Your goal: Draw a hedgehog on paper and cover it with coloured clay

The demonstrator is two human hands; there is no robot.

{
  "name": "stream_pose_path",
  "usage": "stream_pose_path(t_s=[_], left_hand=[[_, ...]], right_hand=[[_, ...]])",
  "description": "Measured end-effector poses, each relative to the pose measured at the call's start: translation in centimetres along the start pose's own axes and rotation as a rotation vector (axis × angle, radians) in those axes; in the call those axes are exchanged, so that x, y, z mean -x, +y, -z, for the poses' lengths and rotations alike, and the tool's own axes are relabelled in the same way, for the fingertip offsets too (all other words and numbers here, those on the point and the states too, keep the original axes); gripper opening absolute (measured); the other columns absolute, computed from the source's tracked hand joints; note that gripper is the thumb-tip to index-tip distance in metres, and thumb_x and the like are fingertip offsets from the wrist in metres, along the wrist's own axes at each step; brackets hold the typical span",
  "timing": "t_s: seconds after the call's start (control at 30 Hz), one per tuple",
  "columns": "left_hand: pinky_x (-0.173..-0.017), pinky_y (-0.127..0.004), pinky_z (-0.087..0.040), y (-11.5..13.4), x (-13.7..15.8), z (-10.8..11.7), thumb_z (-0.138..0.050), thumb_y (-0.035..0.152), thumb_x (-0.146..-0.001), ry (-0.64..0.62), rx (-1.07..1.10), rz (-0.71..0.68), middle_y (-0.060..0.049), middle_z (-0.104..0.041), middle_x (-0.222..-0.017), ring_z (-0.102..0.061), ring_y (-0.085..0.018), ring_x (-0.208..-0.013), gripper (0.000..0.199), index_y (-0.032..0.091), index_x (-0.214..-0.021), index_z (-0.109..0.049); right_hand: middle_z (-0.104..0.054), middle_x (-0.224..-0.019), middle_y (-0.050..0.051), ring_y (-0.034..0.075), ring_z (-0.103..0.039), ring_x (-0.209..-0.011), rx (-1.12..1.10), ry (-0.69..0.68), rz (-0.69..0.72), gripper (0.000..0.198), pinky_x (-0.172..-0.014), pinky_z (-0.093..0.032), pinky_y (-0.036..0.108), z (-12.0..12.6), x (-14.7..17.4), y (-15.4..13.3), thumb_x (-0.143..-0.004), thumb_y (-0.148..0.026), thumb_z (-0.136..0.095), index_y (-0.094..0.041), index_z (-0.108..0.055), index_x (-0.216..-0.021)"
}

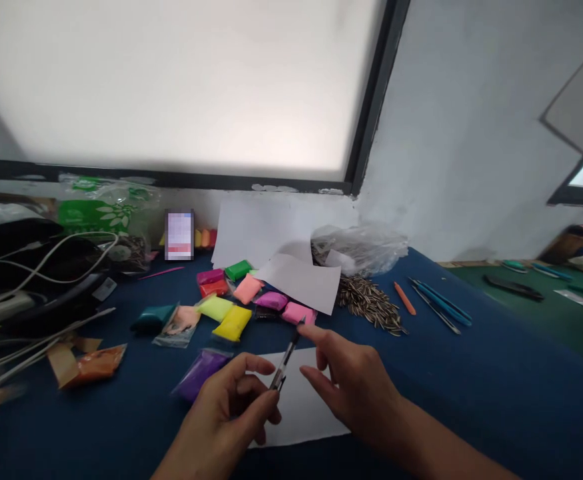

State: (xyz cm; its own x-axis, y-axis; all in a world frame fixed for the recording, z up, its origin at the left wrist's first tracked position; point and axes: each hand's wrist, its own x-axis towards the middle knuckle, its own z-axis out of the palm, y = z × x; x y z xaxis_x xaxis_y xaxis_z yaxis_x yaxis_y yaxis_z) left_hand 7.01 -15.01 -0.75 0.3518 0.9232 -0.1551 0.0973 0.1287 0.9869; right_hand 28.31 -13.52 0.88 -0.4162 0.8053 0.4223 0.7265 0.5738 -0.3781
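In the lower middle of the head view, my left hand [238, 400] holds a pen [285, 363] by its lower end, between thumb and fingers. The pen has a clear barrel and a dark grip, and its point is up. My right hand [351, 380] is beside it, thumb and index finger apart; the index fingertip is at the pen's point, and I cannot tell if it touches. Beneath both hands lies a white sheet of paper [311, 417]. A purple packet [204, 375] is partly behind my left hand, and a pink packet [298, 312] lies just beyond the pen.
Several coloured packets, among them a yellow one [232, 323], lie on the blue table [451, 400]. Sunflower seeds [368, 303] spill from a clear bag [371, 247]. Tweezers [441, 301] and an orange stick [404, 298] lie right. White cables [36, 280] crowd the left; a phone [179, 235] stands behind.
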Motion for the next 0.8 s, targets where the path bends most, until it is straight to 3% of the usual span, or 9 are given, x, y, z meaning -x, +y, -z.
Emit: stream_pose_path(t_s=[0.07, 0.13, 0.2, 0.23, 0.3, 0.37, 0.47, 0.63, 0.8], left_hand=[[-0.062, -0.026, -0.051, 0.9, 0.4, -0.2, -0.070, 0.044, -0.088, -0.075, 0.006, -0.030, 0.000, -0.074, -0.073, -0.066, -0.017, -0.064, 0.029, 0.020, -0.102, -0.059], [-0.067, -0.027, -0.054, 1.6, 0.7, -0.1, -0.065, 0.044, -0.092, -0.116, -0.028, -0.079, -0.001, -0.076, -0.077, -0.069, -0.019, -0.069, 0.028, 0.021, -0.107, -0.060], [-0.068, -0.029, -0.056, 1.5, 0.7, 0.6, -0.050, 0.044, -0.100, -0.093, -0.176, -0.170, -0.001, -0.077, -0.079, -0.071, -0.020, -0.070, 0.027, 0.024, -0.111, -0.064], [-0.072, -0.031, -0.057, 1.1, 0.6, 1.2, -0.046, 0.042, -0.102, -0.014, -0.299, -0.238, -0.001, -0.077, -0.083, -0.072, -0.021, -0.074, 0.026, 0.026, -0.107, -0.066], [-0.086, -0.037, -0.058, -0.7, 0.2, 2.4, -0.052, 0.033, -0.097, 0.120, -0.540, -0.358, -0.003, -0.077, -0.108, -0.073, -0.026, -0.099, 0.021, 0.029, -0.110, -0.069], [-0.101, -0.045, -0.054, -2.9, -0.2, 3.6, -0.062, 0.025, -0.087, 0.149, -0.703, -0.441, -0.005, -0.066, -0.138, -0.064, -0.031, -0.124, 0.044, 0.032, -0.130, -0.062], [-0.105, -0.051, -0.051, -5.5, -0.5, 4.4, -0.071, 0.019, -0.076, 0.113, -0.879, -0.467, -0.009, -0.055, -0.151, -0.057, -0.035, -0.133, 0.069, 0.029, -0.142, -0.055], [-0.108, -0.051, -0.049, -5.8, -0.6, 4.2, -0.074, 0.014, -0.073, 0.045, -0.935, -0.379, -0.011, -0.055, -0.151, -0.055, -0.035, -0.135, 0.072, 0.026, -0.141, -0.057], [-0.110, -0.050, -0.048, -5.7, -0.7, 4.0, -0.074, 0.014, -0.072, 0.062, -0.952, -0.382, -0.011, -0.054, -0.152, -0.055, -0.034, -0.135, 0.072, 0.025, -0.142, -0.058]], right_hand=[[-0.069, -0.087, 0.010, 0.021, -0.062, -0.068, 0.193, 0.004, 0.161, 0.033, -0.058, -0.040, 0.028, 0.0, -0.3, 0.1, -0.095, -0.016, -0.054, -0.014, -0.060, -0.127], [-0.067, -0.079, 0.011, 0.022, -0.061, -0.065, 0.291, 0.003, 0.219, 0.022, -0.056, -0.039, 0.029, 0.0, -0.7, 0.1, -0.099, -0.017, -0.049, -0.013, -0.069, -0.104], [-0.065, -0.073, 0.009, 0.019, -0.061, -0.062, 0.221, -0.014, 0.197, 0.029, -0.056, -0.040, 0.029, 0.1, -1.0, 0.0, -0.102, -0.021, -0.046, -0.015, -0.068, -0.083], [-0.067, -0.074, 0.008, 0.018, -0.063, -0.063, 0.100, -0.026, 0.147, 0.028, -0.058, -0.042, 0.028, 0.3, -1.1, -0.1, -0.102, -0.021, -0.046, -0.016, -0.068, -0.086], [-0.068, -0.077, 0.004, 0.016, -0.064, -0.064, -0.219, -0.053, -0.012, 0.018, -0.061, -0.046, 0.026, 0.5, -1.2, -0.4, -0.100, -0.023, -0.049, -0.018, -0.066, -0.103], [-0.067, -0.075, 0.001, 0.014, -0.063, -0.061, -0.567, -0.124, -0.221, 0.019, -0.060, -0.049, 0.025, 0.6, -1.3, -0.7, -0.095, -0.025, -0.053, -0.019, -0.062, -0.110], [-0.064, -0.069, -0.001, 0.012, -0.059, -0.057, -0.905, -0.280, -0.471, 0.016, -0.057, -0.050, 0.024, -0.1, -1.4, -1.2, -0.086, -0.029, -0.060, -0.017, -0.065, -0.097], [-0.053, -0.055, -0.005, 0.009, -0.047, -0.045, -0.963, -0.306, -0.596, 0.021, -0.042, -0.037, 0.019, -1.9, -1.4, -1.5, -0.086, -0.037, -0.059, -0.017, -0.063, -0.085], [-0.056, -0.057, -0.006, 0.008, -0.049, -0.048, -0.934, -0.290, -0.551, 0.012, -0.046, -0.040, 0.019, -2.7, -1.7, -1.1, -0.082, -0.025, -0.061, -0.021, -0.052, -0.076]])
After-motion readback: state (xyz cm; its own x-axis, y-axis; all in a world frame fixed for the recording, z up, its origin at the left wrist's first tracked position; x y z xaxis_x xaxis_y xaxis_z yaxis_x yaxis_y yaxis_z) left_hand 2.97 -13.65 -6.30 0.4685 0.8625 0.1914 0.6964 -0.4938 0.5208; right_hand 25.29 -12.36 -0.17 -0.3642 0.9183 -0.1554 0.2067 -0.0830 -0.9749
